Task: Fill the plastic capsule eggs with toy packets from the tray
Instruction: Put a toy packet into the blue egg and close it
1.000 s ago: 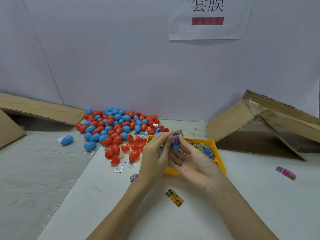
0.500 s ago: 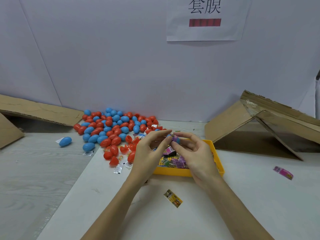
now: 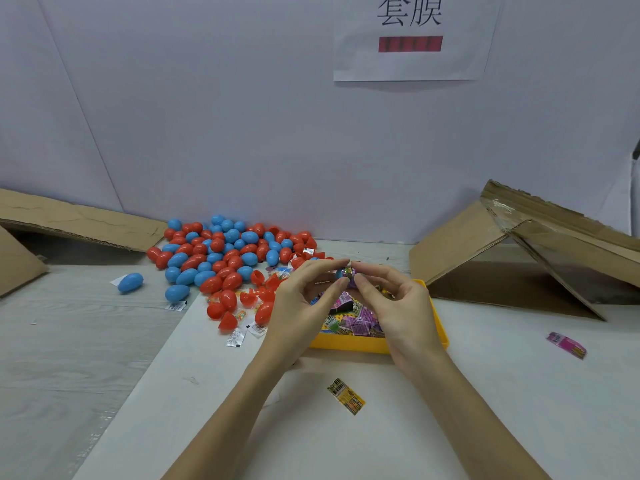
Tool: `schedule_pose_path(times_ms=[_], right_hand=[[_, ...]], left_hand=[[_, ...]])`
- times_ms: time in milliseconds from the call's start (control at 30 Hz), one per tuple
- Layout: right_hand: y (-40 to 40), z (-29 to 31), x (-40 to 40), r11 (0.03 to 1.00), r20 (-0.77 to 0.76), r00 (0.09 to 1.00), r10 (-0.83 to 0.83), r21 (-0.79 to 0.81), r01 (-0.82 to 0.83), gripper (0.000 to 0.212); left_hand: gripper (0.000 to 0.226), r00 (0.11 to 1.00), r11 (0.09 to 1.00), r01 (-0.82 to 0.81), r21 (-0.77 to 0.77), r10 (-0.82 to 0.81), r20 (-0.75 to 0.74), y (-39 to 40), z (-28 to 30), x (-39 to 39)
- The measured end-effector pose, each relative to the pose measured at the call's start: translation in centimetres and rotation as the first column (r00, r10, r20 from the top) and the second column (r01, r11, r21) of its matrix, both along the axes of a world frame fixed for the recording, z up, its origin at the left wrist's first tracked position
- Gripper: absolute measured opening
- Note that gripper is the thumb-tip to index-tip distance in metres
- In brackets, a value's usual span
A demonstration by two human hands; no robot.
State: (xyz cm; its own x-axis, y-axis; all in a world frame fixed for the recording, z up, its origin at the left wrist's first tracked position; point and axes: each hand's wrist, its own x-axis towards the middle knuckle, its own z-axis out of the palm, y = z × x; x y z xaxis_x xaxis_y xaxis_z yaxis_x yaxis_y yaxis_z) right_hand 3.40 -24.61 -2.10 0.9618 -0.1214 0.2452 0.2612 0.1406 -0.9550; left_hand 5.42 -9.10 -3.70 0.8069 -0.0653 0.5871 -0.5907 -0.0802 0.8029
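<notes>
Above the yellow tray (image 3: 349,342), both hands meet around a small blue egg half with a purple toy packet (image 3: 347,273) stuffed in it. My left hand (image 3: 301,303) pinches it from the left with thumb and forefinger. My right hand (image 3: 398,306) pinches it from the right the same way. The tray holds several purple, pink and yellow packets (image 3: 356,320). A heap of red and blue capsule eggs (image 3: 221,258) lies to the left, with open red halves (image 3: 256,299) nearest the tray.
A lone blue egg (image 3: 130,282) sits far left. One yellow packet (image 3: 346,400) lies on the white table before the tray, a pink packet (image 3: 566,345) at right. Cardboard flaps (image 3: 519,251) rise at the right, and more cardboard (image 3: 79,223) at the left. Small white sachets (image 3: 236,337) lie by the eggs.
The hands have risen and turned from a cupped hold over the tray to a fingertip pinch at the egg half and packet; the tray's contents show below them.
</notes>
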Motion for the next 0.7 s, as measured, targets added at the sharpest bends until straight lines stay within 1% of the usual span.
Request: schedule_pose_path(times_ms=[67,133,267,500,700], right_hand=[[-0.16,0.03,0.03,0.999,0.025,1.000,-0.009,-0.039,0.010,0.021],[-0.19,-0.02,0.10,0.999,0.039,0.999,-0.003,-0.032,0.005,0.025],[0.37,-0.08,0.03,0.999,-0.044,0.999,0.027,0.034,-0.026,0.045],[0.10,-0.47,0.12,0.999,-0.025,0.999,-0.029,-0.013,0.029,0.030],[-0.14,-0.39,0.21,1.000,-0.050,0.999,0.011,-0.012,-0.012,0.035]], left_hand=[[0.033,1.000,1.000,0.015,-0.002,-0.015,0.021,-0.01,0.13,-0.10],[0.035,0.999,1.000,0.019,-0.007,-0.019,0.033,-0.02,0.23,-0.14],[0.035,0.998,1.000,0.017,-0.014,-0.016,0.054,0.07,0.26,-0.13],[0.034,0.996,1.000,0.020,0.020,-0.022,0.081,-0.01,0.32,-0.23],[0.035,0.995,0.999,0.035,0.018,-0.036,0.094,0.07,0.25,-0.20]])
